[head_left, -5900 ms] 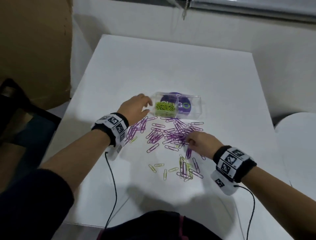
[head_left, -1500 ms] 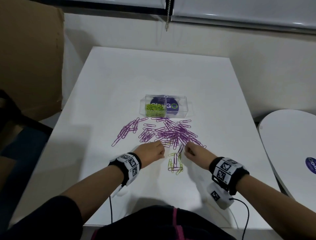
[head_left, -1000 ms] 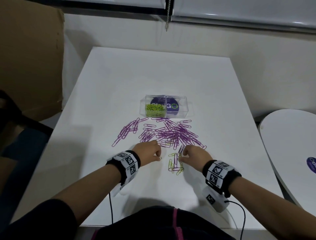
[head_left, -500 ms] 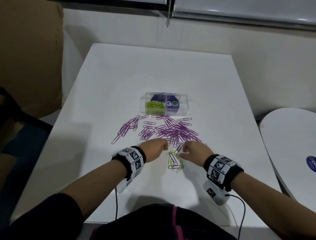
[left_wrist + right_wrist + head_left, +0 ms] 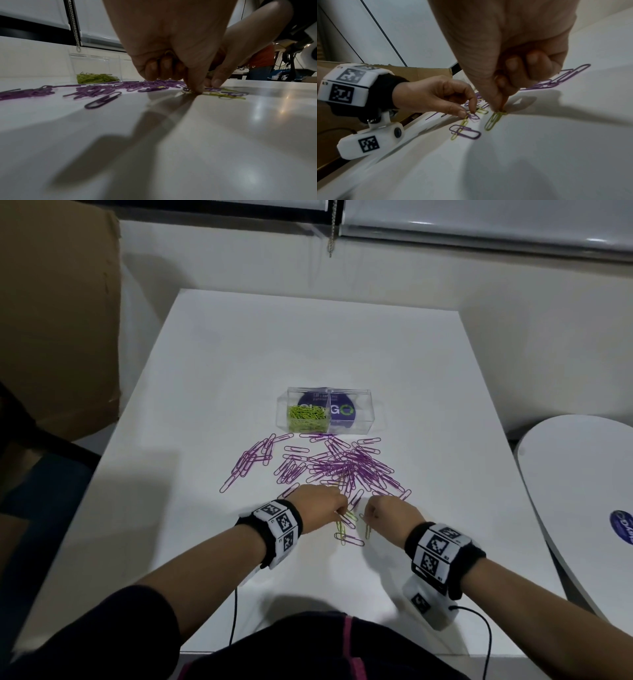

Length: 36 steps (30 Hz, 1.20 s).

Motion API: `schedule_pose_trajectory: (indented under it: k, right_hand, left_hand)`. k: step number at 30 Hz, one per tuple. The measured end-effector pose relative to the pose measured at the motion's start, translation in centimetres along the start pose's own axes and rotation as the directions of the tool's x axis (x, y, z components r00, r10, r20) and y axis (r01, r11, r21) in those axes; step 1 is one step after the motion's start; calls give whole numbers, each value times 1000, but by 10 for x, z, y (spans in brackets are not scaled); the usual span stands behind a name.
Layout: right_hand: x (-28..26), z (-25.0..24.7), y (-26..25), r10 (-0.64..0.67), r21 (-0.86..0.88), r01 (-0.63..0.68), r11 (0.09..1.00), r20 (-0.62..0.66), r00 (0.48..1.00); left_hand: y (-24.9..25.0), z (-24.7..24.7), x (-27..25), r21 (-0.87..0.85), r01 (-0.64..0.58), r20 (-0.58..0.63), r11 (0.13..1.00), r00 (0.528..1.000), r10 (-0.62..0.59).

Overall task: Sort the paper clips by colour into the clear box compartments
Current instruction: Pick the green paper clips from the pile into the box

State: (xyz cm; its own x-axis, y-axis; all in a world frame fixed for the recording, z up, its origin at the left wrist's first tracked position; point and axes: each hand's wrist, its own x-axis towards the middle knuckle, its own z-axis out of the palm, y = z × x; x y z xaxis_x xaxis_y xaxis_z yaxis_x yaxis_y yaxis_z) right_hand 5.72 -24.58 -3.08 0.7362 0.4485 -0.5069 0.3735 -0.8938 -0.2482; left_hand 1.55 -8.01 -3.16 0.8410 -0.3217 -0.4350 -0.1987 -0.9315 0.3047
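Note:
The clear box (image 5: 359, 422) stands mid-table; its left compartment holds green clips (image 5: 306, 418), and its right one shows only a purple label. Purple clips (image 5: 342, 465) lie scattered in front of it. A few green clips (image 5: 342, 529) mixed with purple ones lie nearest me. My left hand (image 5: 339, 512) pinches at a green clip (image 5: 466, 120) on the table, its other fingers curled in the left wrist view (image 5: 205, 88). My right hand (image 5: 367, 517) pinches one end of a green clip (image 5: 494, 120) between thumb and forefinger (image 5: 499, 108).
A white table (image 5: 239, 354) carries everything. A brown cardboard sheet (image 5: 58, 313) stands at the left edge. A second round white table (image 5: 575, 491) sits to the right. Cables (image 5: 234, 621) from the wrist cameras trail toward me.
My left hand came back from the box to the near green clips. Over the last second both hands closed in on that small cluster, and the right took hold of a green clip.

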Motion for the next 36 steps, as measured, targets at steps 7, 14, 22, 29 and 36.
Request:
schedule_pose_trajectory:
  k: [7,14,22,29,36]
  right_hand:
    - [-4,-7,3,-14,-32,15,999,27,1000]
    - [-11,-2,8,-42,-76,43,996,14,999]
    - [0,7,8,-35,9,35,999,-2,999]
    - [2,3,0,-90,-62,90,994,3,996]
    - [10,3,1,-137,-77,139,987,29,990]
  left_hand:
    - [-26,-5,-13,-102,121,-129,987,983,-133]
    - [-26,2,-17,-59,66,-68,996,995,-69]
    - [-9,6,-5,-155,104,-46,982,993,-113]
    - [-5,8,-2,-108,134,7,985,991,-134]
    - [-9,12,-6,26,76,-1,997,997,-76]
